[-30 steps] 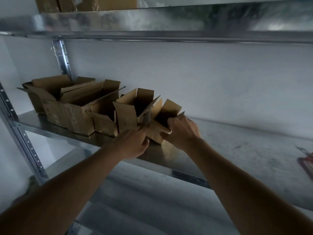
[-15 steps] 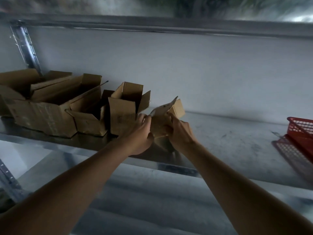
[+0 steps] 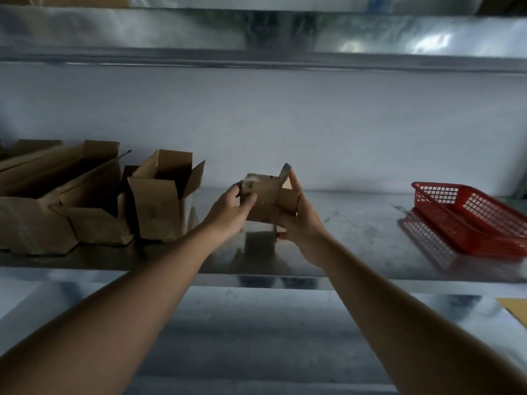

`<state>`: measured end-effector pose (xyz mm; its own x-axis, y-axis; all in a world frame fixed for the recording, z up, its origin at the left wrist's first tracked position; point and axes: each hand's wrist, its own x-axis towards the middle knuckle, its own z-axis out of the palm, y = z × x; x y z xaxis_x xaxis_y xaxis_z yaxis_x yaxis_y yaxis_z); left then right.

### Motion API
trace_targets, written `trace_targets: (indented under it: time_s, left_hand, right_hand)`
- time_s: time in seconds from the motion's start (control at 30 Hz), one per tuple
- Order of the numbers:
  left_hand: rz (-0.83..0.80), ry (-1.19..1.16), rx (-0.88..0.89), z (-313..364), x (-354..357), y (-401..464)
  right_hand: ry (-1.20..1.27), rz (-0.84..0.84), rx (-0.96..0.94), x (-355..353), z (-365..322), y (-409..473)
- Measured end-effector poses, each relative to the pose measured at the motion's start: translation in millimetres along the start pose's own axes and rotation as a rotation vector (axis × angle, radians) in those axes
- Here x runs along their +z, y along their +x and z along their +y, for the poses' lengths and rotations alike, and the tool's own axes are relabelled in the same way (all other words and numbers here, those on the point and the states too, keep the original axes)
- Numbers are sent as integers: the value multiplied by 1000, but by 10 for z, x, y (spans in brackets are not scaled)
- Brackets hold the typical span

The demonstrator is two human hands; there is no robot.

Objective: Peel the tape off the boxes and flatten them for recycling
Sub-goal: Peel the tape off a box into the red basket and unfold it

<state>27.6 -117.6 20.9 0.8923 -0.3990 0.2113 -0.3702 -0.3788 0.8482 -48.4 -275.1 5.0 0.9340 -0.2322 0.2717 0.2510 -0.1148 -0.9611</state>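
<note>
Gripping a small cardboard box [image 3: 266, 202] from both sides, the two hands hold it just above the metal shelf [image 3: 342, 240], its dim reflection showing on the steel below. The left hand [image 3: 228, 212] has its thumb curled across the box's near face and its fingers wrapped round the left edge, by a pale, shiny patch at the upper corner (possibly tape, too blurred to be sure). The right hand [image 3: 296, 220] clasps the right side, fingers reaching up along an open flap that sticks upward. Both forearms stretch in from the bottom corners of the view. To the left, on the same shelf, stands an open upright box [image 3: 159, 206], touching a cluster of larger open boxes [image 3: 57, 201]. Well apart on the right sits a red mesh basket [image 3: 467, 215]. Another shelf [image 3: 256, 32] spans overhead.
</note>
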Motion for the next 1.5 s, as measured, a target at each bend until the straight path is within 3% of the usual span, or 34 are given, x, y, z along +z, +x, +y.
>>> trace_targets:
  time_s: [0.1,0.27,0.4,0.53,0.67,0.8,0.97,1.13,1.5]
  left_hand:
    - [19,-44,75,239,185,88]
    - [-55,77,225,511,605,176]
    - [-156,250,322,667,998,154]
    - [-189,347,391,747,1363,72]
    - [-245,476,404,798,1602,-12]
    - [-261,546,381,820,1746,-94]
    - [-223,528,365,771,1777,-159]
    - [-200,503,367,763,1805,-184]
    - [-225,499,381,772,1768,-251]
  right_hand:
    - [116,28,41,-234,-13,-131]
    - [243,54,153,-793,-3,-324]
    - [80,229,150,-1316,24,-359]
    - [-87,241,193,-1703,79,-508]
    - [-450,201,348,-1918,149,-637]
    - [-738,277,212,-2073,187,-728]
    - [-713,66,16,-2078,210,-795]
    - [-657,170,-144,-1994,299,-841]
    - [-157,251,37,-2033,279,-811]
